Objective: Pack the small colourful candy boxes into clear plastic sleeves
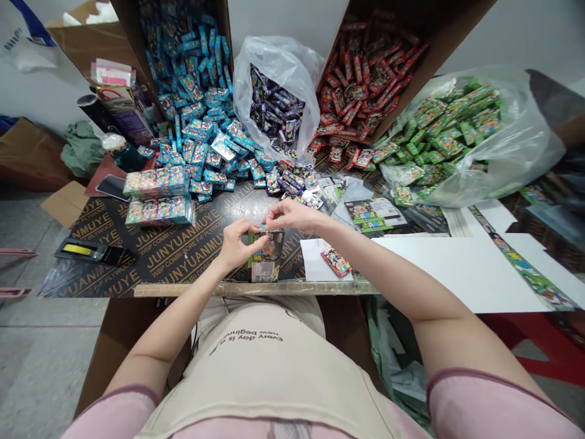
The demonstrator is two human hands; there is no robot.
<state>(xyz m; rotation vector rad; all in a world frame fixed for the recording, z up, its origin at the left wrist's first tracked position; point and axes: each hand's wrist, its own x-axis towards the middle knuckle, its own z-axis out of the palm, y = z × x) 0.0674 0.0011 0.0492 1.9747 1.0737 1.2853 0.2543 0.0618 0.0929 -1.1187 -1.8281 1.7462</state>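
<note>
My left hand (pixel 240 241) and my right hand (pixel 292 214) meet above the near edge of the dark plywood board (pixel 183 250). Both pinch the top of a printed packet (pixel 266 256) that stands upright between them, green and grey with a picture on its face. The left fingers grip its left top corner, the right fingertips pinch the top edge. A single small red box (pixel 337 261) lies on a white sheet (pixel 320 256) just right of the packet.
Heaps of small boxes lie behind: blue ones (pixel 201 110), purple ones in a clear bag (pixel 276 116), red ones (pixel 365 79), green ones in a bag (pixel 448 134). Two wrapped bundles (pixel 158 195) sit at left, a phone (pixel 112 186) beside them. Printed cards (pixel 372 213) and white board (pixel 466 268) lie right.
</note>
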